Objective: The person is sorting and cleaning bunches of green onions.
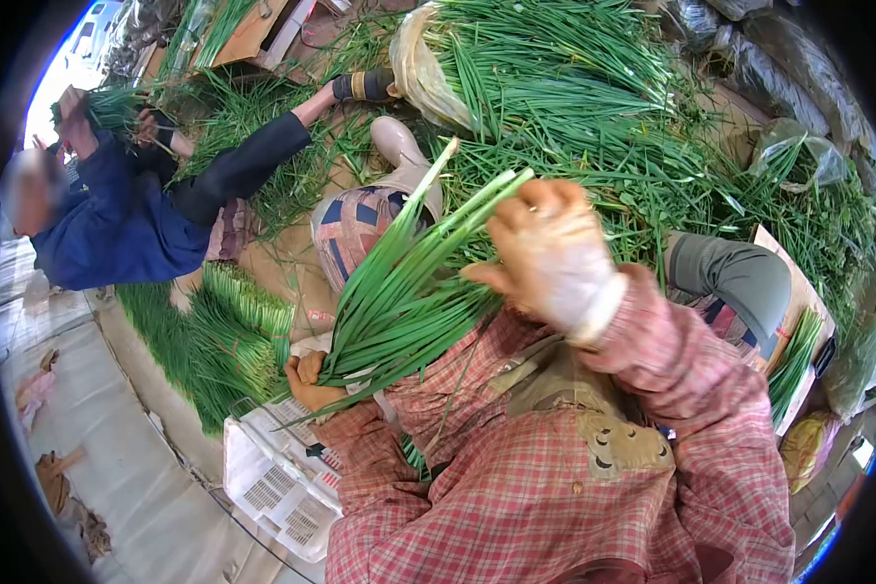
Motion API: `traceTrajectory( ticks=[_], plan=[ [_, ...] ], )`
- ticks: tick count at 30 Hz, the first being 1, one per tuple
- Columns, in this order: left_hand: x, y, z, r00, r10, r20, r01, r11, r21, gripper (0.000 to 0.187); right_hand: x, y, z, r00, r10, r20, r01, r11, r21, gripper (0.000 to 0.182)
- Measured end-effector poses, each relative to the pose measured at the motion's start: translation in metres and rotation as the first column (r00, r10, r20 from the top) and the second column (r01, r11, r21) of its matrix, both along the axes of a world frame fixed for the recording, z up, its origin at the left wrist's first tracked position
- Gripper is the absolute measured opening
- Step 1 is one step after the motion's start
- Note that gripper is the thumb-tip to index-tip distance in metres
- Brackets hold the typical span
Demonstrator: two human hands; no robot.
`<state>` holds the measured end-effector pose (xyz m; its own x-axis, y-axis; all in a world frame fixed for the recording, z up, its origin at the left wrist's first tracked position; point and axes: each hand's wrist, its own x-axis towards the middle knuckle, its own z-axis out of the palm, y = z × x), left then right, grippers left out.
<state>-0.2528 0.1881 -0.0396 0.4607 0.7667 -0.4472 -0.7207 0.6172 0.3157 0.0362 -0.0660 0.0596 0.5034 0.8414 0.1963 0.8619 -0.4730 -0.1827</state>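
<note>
Pale sheeting, illegibly marked white box, greens in left fingers.

The worker in the red plaid jacket has the left hand curled round the leafy part of a bunch of long, flat, pale-ended green stalks; the right hand, whitish across its back, is beside the pale ends. Beyond spreads a great heap of loose green stalks. Across the way, a person in a dark blue top holds greens too, above neat green bundles.
</note>
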Motion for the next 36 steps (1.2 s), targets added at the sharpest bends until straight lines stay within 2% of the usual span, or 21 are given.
traceTrajectory(
  ticks=[1, 3, 6, 7, 11, 12, 15, 17, 18, 19, 21, 22, 23, 25, 26, 28, 29, 31, 32, 35, 36],
  plan=[
    [-0.002, -0.001, 0.002, 0.999, -0.02, 0.035, 0.02, 1.0, 0.0, 0.045, -0.005, 0.012, -0.008, 0.998, -0.03, -0.06, 0.016, 0.977, -0.213, 0.049],
    [-0.001, -0.008, 0.007, 0.986, 0.095, -0.134, -0.09, 0.995, 0.044, 0.033, -0.014, 0.021, -0.041, 0.988, -0.142, -0.066, 0.136, 0.987, -0.081, 0.046],
    [-0.01, -0.009, 0.004, 0.991, 0.109, -0.071, -0.105, 0.993, 0.058, 0.023, -0.025, 0.009, -0.043, 0.89, -0.124, -0.439, 0.161, 0.986, 0.049, 0.037],
    [-0.013, -0.009, 0.004, 0.993, 0.103, -0.056, -0.099, 0.993, 0.059, 0.024, -0.022, 0.0, -0.037, 0.91, -0.004, -0.415, 0.131, 0.951, 0.278, 0.024],
    [-0.015, -0.006, -0.002, 0.996, 0.093, -0.017, -0.092, 0.993, 0.075, 0.025, -0.002, -0.021, 0.029, 0.927, -0.07, -0.369, 0.277, 0.791, 0.546, 0.018],
    [-0.014, -0.005, -0.002, 0.996, 0.084, -0.016, -0.082, 0.993, 0.083, 0.026, 0.009, -0.015, 0.028, 0.978, -0.148, -0.148, 0.206, 0.805, 0.556, 0.022],
    [0.007, -0.017, 0.016, 0.984, 0.124, -0.124, -0.115, 0.99, 0.075, 0.025, 0.029, 0.025, 0.01, 0.989, -0.138, -0.058, 0.14, 0.99, 0.035, 0.014],
    [0.001, -0.014, 0.005, 0.987, 0.122, -0.102, -0.116, 0.991, 0.066, 0.027, 0.028, 0.055, -0.011, 0.949, -0.137, -0.284, 0.097, 0.984, -0.15, 0.021],
    [-0.003, -0.012, 0.0, 0.989, 0.11, -0.094, -0.102, 0.991, 0.085, 0.028, 0.034, 0.065, -0.037, 0.689, -0.043, -0.724, 0.1, 0.994, 0.036, 0.023],
    [-0.006, -0.011, -0.001, 0.991, 0.103, -0.09, -0.094, 0.99, 0.104, 0.031, 0.037, 0.074, -0.058, 0.259, 0.146, -0.955, 0.183, 0.963, 0.197, 0.025],
    [-0.001, -0.017, 0.006, 0.983, 0.128, -0.134, -0.117, 0.989, 0.093, 0.03, 0.031, 0.079, -0.072, -0.301, 0.397, -0.867, 0.446, 0.862, 0.24, 0.026],
    [-0.001, -0.016, 0.006, 0.986, 0.12, -0.115, -0.109, 0.989, 0.099, 0.029, 0.025, 0.08, -0.075, -0.312, 0.484, -0.817, 0.47, 0.826, 0.31, 0.023],
    [-0.002, -0.016, 0.006, 0.989, 0.11, -0.095, -0.1, 0.99, 0.104, 0.029, 0.02, 0.079, -0.078, -0.225, 0.379, -0.897, 0.448, 0.858, 0.251, 0.024],
    [-0.002, -0.014, 0.006, 0.996, 0.087, -0.038, -0.083, 0.992, 0.095, 0.028, 0.016, 0.075, -0.083, -0.196, 0.436, -0.879, 0.508, 0.812, 0.289, 0.027],
    [-0.001, -0.012, 0.007, 0.997, 0.073, -0.009, -0.072, 0.993, 0.093, 0.027, 0.021, 0.07, -0.074, 0.037, 0.273, -0.961, 0.416, 0.871, 0.263, 0.028],
    [0.003, -0.011, 0.011, 0.992, 0.103, -0.069, -0.096, 0.991, 0.097, 0.027, 0.036, 0.057, -0.046, 0.519, -0.039, -0.854, 0.271, 0.955, 0.122, 0.031],
    [0.004, -0.011, 0.013, 0.988, 0.124, -0.096, -0.115, 0.988, 0.099, 0.027, 0.04, 0.056, -0.026, 0.892, -0.276, -0.359, 0.268, 0.961, -0.072, 0.038],
    [0.006, -0.005, 0.013, 0.99, 0.104, -0.099, -0.09, 0.987, 0.135, 0.028, 0.061, 0.058, -0.015, 0.976, -0.197, -0.097, 0.175, 0.964, -0.201, 0.044],
    [0.007, -0.003, 0.015, 0.991, 0.087, -0.104, -0.071, 0.986, 0.15, 0.028, 0.064, 0.067, -0.006, 0.959, -0.197, -0.204, 0.136, 0.951, -0.278, 0.045],
    [0.019, -0.006, 0.027, 0.961, 0.165, -0.223, -0.134, 0.98, 0.145, 0.028, 0.067, 0.084, -0.006, 0.978, -0.179, -0.11, 0.138, 0.942, -0.306, 0.042],
    [0.018, -0.002, 0.024, 0.967, 0.153, -0.205, -0.115, 0.976, 0.183, 0.029, 0.069, 0.088, -0.013, 0.965, -0.253, 0.064, 0.258, 0.962, -0.091, 0.04]
  ],
)
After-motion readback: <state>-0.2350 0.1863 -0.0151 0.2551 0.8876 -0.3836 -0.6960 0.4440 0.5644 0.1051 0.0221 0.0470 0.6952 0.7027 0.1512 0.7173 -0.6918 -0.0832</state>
